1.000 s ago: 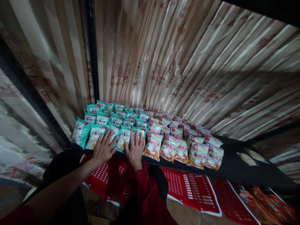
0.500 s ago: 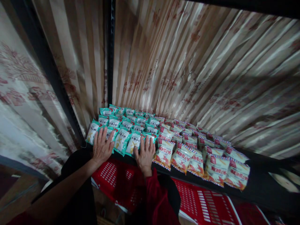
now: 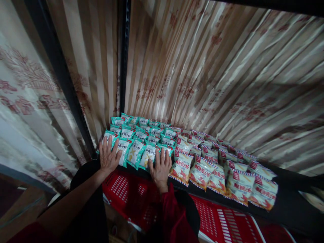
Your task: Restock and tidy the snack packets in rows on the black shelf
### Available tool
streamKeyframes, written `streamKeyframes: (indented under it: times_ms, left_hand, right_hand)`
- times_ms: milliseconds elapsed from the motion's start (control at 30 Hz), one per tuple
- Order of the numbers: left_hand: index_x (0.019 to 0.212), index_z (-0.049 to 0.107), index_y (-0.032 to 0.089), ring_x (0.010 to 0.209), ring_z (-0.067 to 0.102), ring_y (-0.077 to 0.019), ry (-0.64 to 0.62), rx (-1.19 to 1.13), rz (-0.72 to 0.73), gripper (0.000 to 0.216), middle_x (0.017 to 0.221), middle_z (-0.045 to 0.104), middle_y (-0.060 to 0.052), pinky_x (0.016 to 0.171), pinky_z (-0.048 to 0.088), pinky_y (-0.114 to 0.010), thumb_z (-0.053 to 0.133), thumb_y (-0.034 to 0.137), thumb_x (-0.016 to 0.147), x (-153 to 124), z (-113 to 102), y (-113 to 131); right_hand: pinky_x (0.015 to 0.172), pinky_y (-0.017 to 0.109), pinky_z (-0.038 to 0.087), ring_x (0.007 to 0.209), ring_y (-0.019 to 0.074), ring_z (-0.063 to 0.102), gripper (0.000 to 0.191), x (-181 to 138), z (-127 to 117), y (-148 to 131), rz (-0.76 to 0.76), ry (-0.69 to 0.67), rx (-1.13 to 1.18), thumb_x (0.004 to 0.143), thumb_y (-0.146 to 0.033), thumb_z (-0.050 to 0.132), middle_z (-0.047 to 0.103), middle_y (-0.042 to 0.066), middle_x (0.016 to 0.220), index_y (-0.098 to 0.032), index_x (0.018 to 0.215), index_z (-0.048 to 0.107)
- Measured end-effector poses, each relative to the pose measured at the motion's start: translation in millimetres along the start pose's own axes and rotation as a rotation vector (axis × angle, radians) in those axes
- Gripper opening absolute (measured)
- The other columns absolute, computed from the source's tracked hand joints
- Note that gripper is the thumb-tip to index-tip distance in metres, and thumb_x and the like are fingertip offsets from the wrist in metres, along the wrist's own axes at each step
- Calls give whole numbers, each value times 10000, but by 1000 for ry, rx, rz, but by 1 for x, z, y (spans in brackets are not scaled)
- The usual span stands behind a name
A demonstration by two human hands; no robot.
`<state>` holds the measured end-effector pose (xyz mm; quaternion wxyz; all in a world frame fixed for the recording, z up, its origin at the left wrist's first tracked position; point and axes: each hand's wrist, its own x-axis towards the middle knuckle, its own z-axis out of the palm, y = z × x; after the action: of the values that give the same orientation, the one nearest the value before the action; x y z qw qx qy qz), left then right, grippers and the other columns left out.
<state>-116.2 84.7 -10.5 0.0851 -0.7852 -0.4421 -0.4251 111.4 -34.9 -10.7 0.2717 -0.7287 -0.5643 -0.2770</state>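
Observation:
Rows of teal-and-white snack bags [image 3: 136, 151] stand on a black shelf [image 3: 288, 192]. My left hand [image 3: 109, 158] lies open with fingers spread against the leftmost front bag, hiding most of it. Toward the right end of the teal rows, my right hand [image 3: 160, 168] is also open, its fingers on the front of a bag there. Neither hand grips anything. Right of my right hand are rows of white-and-orange snack bags [image 3: 201, 171] with striped edges and red lettering.
Red perforated baskets [image 3: 126, 192] sit below the shelf's front edge, with another red basket [image 3: 227, 219] further right. A black upright post [image 3: 124, 57] and a slanted one [image 3: 58, 67] frame the left corner. Pleated printed curtains [image 3: 192, 67] hang behind.
The view has shifted slightly, so the shelf appears further right. My left hand has moved left across the front bags, uncovering the second one. My right hand stays by the same bag.

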Motion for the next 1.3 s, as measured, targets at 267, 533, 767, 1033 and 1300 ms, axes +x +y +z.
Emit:
streamKeyframes:
  times_ms: [267,533,767,1033,1300]
  left_hand:
    - [1464,303,156,1436,119,-336,84,1,-22,595,1543,222,-145,1137,146,-577,411,415,940,-3,4,-1]
    - [1439,341,118,1418,220,-306,135,-35,-29,590,1498,325,-176,1136,213,-521,413,420,938,0,11,-5]
    - [1419,367,97,1421,209,-307,124,-52,-27,588,1492,331,-188,1137,201,-521,383,437,940,0,10,-6]
    - [1422,357,97,1423,200,-306,132,-51,-23,577,1501,313,-190,1137,201,-527,370,421,944,-1,9,-6]
    - [1419,367,110,1423,202,-304,123,-93,-50,566,1511,292,-186,1141,184,-527,397,414,943,-2,8,-2]
  right_hand:
    - [1072,544,245,1411,331,200,540,0,-1,-2,-9,10,-30,919,-395,465,329,150,1505,-171,1407,408]
    - [1081,549,225,1408,308,217,576,-1,1,-1,-12,6,-33,923,-393,457,346,166,1492,-165,1440,344]
    - [1061,539,262,1408,326,216,458,-1,0,-1,-61,-17,-66,928,-346,485,232,152,1545,-228,1371,468]
    - [1065,572,245,1421,346,171,485,3,-14,-22,-114,-27,-20,919,-306,512,174,99,1572,-319,1397,427]
    - [1097,549,204,1430,320,156,474,20,-14,-76,-298,-133,118,911,-364,526,321,91,1521,-320,1377,451]
